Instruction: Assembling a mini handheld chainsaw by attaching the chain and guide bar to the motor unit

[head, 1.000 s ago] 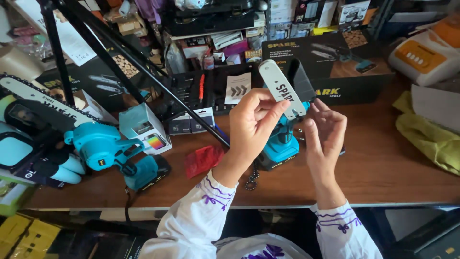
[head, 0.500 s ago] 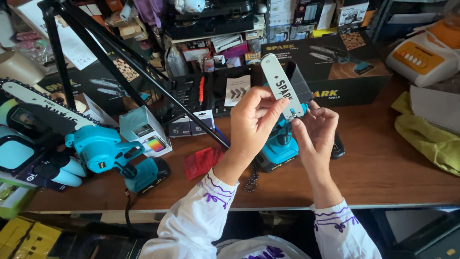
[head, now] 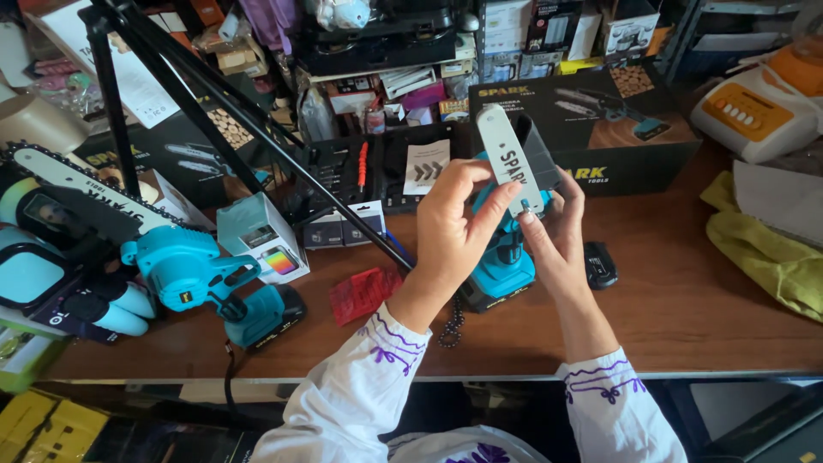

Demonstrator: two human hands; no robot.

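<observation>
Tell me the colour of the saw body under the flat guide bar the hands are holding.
Teal-blue saw body, with a pale grey guide bar; seen in the head view.

Assembled teal chainsaw (head: 171,266) left, red packet (head: 364,293) mid, yellow cloth (head: 759,249) right, black tripod (head: 240,129).

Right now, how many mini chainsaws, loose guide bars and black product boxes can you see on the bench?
Assembled blue mini chainsaws: 1
Blue saw bodies between the hands: 1
White guide bars, held by both hands: 1
Black product boxes: 2
Total: 5
</observation>
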